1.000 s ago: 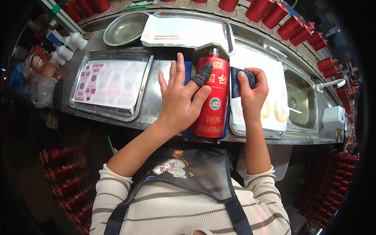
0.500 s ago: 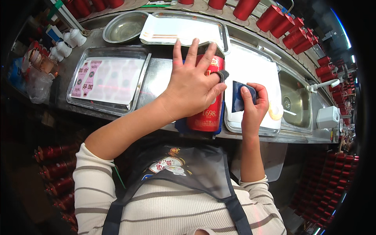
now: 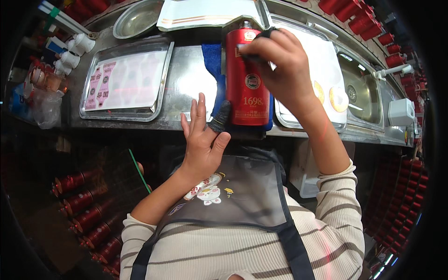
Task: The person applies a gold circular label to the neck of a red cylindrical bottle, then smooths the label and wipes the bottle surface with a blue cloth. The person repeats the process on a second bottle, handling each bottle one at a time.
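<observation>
1. Head view: the red cylindrical bottle [image 3: 246,77] lies on a blue cloth [image 3: 213,65] at the near edge of the steel counter [image 3: 189,84], between two trays.
2. Your right hand [image 3: 280,70] is curled over the bottle's upper part, pressing a small dark thing I cannot identify against it. Keep the pressure even.
3. Your left hand [image 3: 203,140] is open, its dark-tipped finger touching the bottle's lower left side. Steady the base there so the bottle cannot roll.
4. Left tray [image 3: 126,79] holds a sheet of pink labels; right tray [image 3: 322,79] holds round gold pieces just beside your wrist.
5. A steel bowl [image 3: 136,19] sits toward the far left edge, a sink [image 3: 366,88] at the right end. Nothing blocks the bottle.
</observation>
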`<state>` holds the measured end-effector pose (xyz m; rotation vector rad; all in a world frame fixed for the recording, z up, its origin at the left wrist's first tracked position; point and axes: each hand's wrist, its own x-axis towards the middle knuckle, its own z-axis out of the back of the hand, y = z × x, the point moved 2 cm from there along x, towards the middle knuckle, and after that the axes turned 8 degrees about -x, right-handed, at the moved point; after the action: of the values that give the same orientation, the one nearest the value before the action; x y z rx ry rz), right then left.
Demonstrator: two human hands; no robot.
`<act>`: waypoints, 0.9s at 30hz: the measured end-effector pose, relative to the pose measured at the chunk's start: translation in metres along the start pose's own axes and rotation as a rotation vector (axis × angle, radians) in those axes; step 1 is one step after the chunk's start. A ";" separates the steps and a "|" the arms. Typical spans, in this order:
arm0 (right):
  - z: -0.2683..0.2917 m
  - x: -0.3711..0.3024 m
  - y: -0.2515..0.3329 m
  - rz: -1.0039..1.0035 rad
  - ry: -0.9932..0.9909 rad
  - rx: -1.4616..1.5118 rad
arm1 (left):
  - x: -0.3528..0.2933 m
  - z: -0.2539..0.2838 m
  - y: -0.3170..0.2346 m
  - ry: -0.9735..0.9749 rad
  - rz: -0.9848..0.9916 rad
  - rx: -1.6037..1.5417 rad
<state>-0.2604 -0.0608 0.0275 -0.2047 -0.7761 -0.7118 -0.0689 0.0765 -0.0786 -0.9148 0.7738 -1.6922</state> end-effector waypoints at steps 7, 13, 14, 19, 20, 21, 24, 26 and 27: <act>0.053 -0.064 0.072 0.081 0.367 0.417 | 0.015 0.011 -0.012 -0.038 0.050 -0.236; 0.053 -0.083 0.056 -0.232 0.106 0.250 | 0.044 -0.007 -0.024 0.023 0.126 -0.417; 0.055 -0.095 0.063 -0.242 0.067 0.271 | 0.045 -0.008 -0.025 0.028 0.124 -0.382; 0.039 -0.105 0.065 -1.167 -0.015 0.894 | 0.040 -0.012 -0.019 0.037 0.221 -0.494; 0.029 -0.110 0.056 -1.223 -0.032 0.946 | 0.041 -0.004 -0.019 0.042 0.220 -0.464; 0.026 -0.119 0.047 -1.234 0.006 0.778 | 0.042 -0.002 -0.022 0.061 0.215 -0.447; 0.022 -0.151 0.032 -1.281 -0.078 0.731 | 0.041 -0.007 -0.013 0.049 0.134 -0.400; 0.038 -0.133 0.054 -1.212 -0.069 0.770 | 0.043 -0.006 -0.017 0.019 0.089 -0.455; 0.031 -0.130 0.059 -1.215 -0.044 0.787 | 0.038 -0.001 -0.017 0.008 0.117 -0.446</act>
<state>-0.3042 0.0629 -0.0372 1.0604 -1.1462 -1.4533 -0.0853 0.0450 -0.0572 -1.1392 1.2157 -1.4457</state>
